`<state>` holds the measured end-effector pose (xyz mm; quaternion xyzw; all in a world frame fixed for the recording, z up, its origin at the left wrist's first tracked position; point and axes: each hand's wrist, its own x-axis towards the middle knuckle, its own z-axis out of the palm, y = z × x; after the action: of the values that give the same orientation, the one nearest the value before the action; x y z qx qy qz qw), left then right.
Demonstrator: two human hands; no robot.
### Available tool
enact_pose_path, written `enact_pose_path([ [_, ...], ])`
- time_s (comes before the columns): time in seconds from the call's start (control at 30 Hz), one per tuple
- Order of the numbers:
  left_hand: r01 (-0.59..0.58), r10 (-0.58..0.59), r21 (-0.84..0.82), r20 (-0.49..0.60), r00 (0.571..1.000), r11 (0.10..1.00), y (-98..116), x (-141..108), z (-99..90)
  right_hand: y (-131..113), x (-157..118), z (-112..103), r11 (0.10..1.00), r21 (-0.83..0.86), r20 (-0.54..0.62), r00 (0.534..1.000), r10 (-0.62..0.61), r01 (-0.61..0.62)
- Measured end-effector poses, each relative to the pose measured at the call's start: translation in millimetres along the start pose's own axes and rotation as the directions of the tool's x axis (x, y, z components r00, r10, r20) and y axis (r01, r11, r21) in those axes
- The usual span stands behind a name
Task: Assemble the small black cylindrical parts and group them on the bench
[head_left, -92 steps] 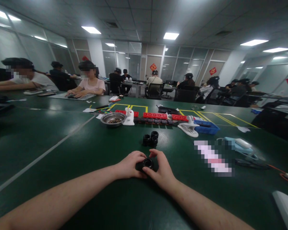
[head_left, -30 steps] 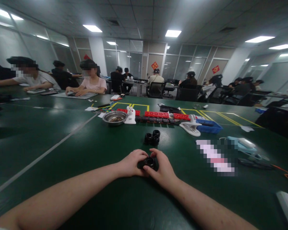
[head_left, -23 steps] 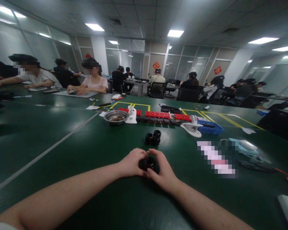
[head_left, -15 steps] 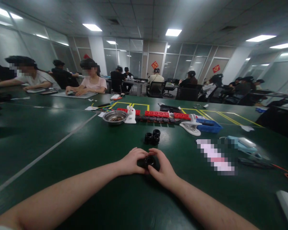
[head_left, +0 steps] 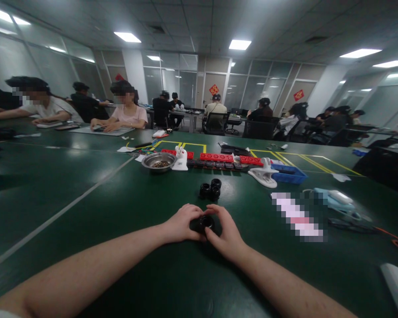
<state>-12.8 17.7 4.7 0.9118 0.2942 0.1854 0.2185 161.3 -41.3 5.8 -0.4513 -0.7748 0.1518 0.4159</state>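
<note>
In the head view, my left hand (head_left: 184, 223) is closed around the left end of a small black part (head_left: 196, 225) low over the green table. My right hand (head_left: 228, 230) curves round a black wheel-like ring (head_left: 207, 222) at the part's right side, thumb in front and fingers behind. The ring faces up, its hollow centre showing. Whether ring and part are joined I cannot tell, since my fingers cover much of both. Just beyond my hands, three similar black wheel-like pieces (head_left: 211, 189) stand clustered on the table.
Farther back are a metal bowl (head_left: 146, 164) of small pieces, white clamp-like stands (head_left: 263, 176), red blocks in a row (head_left: 217, 157) and a blue tray (head_left: 293, 178). A blurred-out pink item (head_left: 295, 216) and cables (head_left: 351, 226) lie at right. Several people sit at tables beyond.
The black ring has shifted slightly left and up between my hands, closer against the black part. My arms have barely moved.
</note>
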Motion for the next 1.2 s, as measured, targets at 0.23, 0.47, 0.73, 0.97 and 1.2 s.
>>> enact_pose_path([
  [0.23, -0.019, 0.020, 0.023, -0.015, 1.000, 1.000, -2.2, -0.3, 2.2, -0.9, 2.0, -0.2, 0.998, -0.051, -0.077, 0.997, 0.016, -0.020],
  [0.47, -0.022, 0.022, 0.027, -0.020, 1.000, 0.999, -4.1, -0.5, 3.7, 0.6, 1.2, 0.4, 0.999, 0.039, -0.007, 1.000, 0.005, -0.005],
  [0.73, -0.013, 0.014, 0.048, -0.011, 1.000, 0.999, -2.3, -0.1, 3.0, 0.7, 1.6, -2.1, 1.000, -0.012, -0.034, 0.999, 0.005, -0.006],
  [0.97, -0.003, 0.003, 0.028, 0.005, 1.000, 1.000, -1.0, -0.5, 0.9, 1.3, 1.4, 1.6, 0.997, 0.007, -0.048, 0.996, 0.071, -0.071],
  [1.2, -0.017, 0.018, 0.042, -0.011, 1.000, 0.999, -1.1, -0.3, 1.5, -0.1, 0.0, -3.4, 0.994, 0.085, -0.003, 0.997, -0.074, 0.074],
])
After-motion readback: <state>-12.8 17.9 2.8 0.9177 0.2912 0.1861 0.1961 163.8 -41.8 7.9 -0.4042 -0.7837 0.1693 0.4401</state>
